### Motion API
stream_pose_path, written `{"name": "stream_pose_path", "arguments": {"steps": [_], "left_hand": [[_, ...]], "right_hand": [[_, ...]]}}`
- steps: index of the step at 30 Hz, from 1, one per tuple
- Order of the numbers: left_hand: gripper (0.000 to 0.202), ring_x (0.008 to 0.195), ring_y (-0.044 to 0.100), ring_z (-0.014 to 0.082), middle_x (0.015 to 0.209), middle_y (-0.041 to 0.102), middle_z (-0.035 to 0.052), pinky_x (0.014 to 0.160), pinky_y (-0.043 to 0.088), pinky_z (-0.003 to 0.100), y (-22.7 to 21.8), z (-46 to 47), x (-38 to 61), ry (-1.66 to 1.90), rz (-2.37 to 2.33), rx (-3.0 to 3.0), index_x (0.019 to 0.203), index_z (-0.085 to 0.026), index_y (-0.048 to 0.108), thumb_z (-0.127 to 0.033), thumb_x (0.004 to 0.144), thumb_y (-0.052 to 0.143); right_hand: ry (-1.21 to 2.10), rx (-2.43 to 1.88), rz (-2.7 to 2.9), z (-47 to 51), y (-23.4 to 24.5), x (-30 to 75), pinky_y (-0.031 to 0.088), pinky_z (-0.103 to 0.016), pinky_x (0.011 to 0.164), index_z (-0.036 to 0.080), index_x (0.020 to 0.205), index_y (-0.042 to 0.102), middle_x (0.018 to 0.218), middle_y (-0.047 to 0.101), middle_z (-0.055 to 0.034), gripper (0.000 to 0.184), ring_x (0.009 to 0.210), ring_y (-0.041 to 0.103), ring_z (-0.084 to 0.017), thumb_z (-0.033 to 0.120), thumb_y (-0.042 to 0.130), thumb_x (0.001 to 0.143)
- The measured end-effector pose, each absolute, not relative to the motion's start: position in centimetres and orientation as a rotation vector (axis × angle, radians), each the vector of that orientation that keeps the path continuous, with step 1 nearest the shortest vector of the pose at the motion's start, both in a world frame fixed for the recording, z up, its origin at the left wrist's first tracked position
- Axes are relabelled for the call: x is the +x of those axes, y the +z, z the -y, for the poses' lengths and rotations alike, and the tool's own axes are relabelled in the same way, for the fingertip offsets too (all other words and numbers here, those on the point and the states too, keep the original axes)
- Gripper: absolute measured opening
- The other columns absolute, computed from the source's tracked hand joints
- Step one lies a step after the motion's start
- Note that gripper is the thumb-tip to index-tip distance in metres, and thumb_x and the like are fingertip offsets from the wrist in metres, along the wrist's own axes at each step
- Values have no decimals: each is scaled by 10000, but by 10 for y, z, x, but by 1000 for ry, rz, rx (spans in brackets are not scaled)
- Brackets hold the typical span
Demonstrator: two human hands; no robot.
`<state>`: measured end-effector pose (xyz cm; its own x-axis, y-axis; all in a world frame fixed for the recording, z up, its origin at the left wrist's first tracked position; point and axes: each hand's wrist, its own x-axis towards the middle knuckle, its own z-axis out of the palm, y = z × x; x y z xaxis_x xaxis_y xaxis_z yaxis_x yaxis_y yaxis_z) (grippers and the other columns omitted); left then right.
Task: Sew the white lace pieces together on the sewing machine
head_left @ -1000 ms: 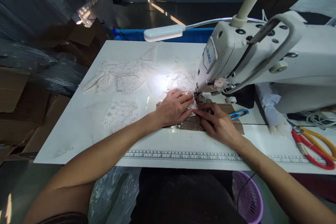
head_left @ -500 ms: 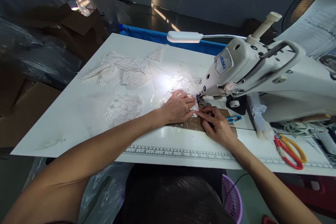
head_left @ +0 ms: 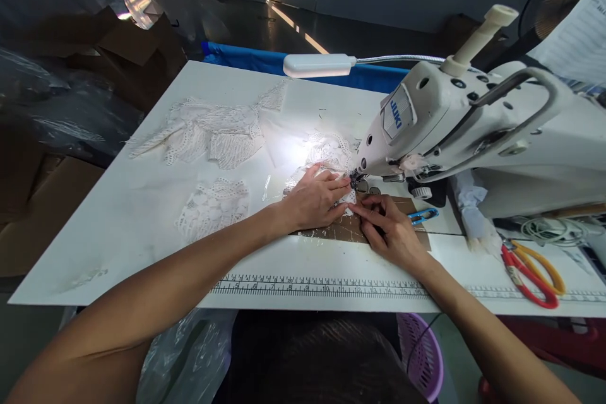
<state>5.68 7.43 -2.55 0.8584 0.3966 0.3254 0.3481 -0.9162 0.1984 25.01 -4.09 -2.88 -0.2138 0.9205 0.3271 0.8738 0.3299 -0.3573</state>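
Watching the head feed from my desk, what matters is how the thin white openwork lace piece (head_left: 329, 151) lies against the needle and presser foot (head_left: 355, 181) of the white industrial sewing machine (head_left: 473, 120). The foot sits just at 3 o'clock of the left fingertips and at 12 o'clock of the right ones, so the left hand (head_left: 315, 199) is the nearer. The lace runs with its long axis from 6 towards 12 o'clock, its near end under the hands and its far end spread in the glare of the white gooseneck lamp (head_left: 315, 65).

The left grip is open: palm down, fingers spread flat on the lace, pressing it to the worktop (head_left: 142, 221). The right hand (head_left: 391, 230) reaches in from 4 o'clock, fingers stretched, tips touching the lace's near edge over a brown taped patch (head_left: 350, 227). Whether thumb and forefinger pinch that edge or only press it, I cannot tell.

At 3 o'clock of the right hand, close by, lie small blue thread snips (head_left: 423, 215). Red-and-orange-handled scissors (head_left: 533, 271) lie well apart, further along at 4 o'clock. Two more white lace pieces rest at 9 o'clock (head_left: 213, 205) and 10 o'clock (head_left: 213, 129) of the left hand. A printed ruler strip (head_left: 322, 287) runs along the near edge.
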Motion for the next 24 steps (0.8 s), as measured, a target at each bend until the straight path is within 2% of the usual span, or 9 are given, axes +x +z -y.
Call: {"name": "stream_pose_path", "arguments": {"steps": [6, 11, 17, 24], "left_hand": [[369, 1164, 549, 258, 1380, 562, 55, 1084, 343, 546, -23, -69, 56, 532, -624, 2945, 1260, -177, 584, -330, 1001, 371], [378, 1060, 585, 275, 1378, 553, 95, 1010, 391, 575, -18, -55, 60, 469, -794, 3050, 1246, -139, 593, -327, 1010, 365], [338, 993, 591, 257, 1336, 573, 106, 1055, 321, 609, -16, -47, 62, 514, -893, 3111, 1187, -157, 620, -321, 1001, 391], [321, 1016, 584, 242, 1357, 542, 120, 1063, 339, 585, -12, -47, 61, 493, -921, 3048, 1171, -163, 603, -332, 1001, 390]], "right_hand": [[149, -1574, 2113, 40, -29, 250, 571, -378, 774, 253, 1188, 685, 1132, 543, -109, 384, 865, 597, -194, 141, 466, 892], [141, -1556, 2116, 41, -30, 250, 577, -375, 744, 248, 1190, 678, 1137, 542, -110, 388, 880, 601, -206, 140, 473, 879], [120, -1549, 2124, 41, -32, 250, 585, -366, 721, 232, 1202, 668, 1133, 547, -120, 390, 888, 611, -208, 141, 460, 885], [128, -1523, 2117, 41, -32, 250, 584, -380, 748, 241, 1220, 656, 1132, 545, -113, 405, 883, 613, -203, 129, 461, 883]]}}
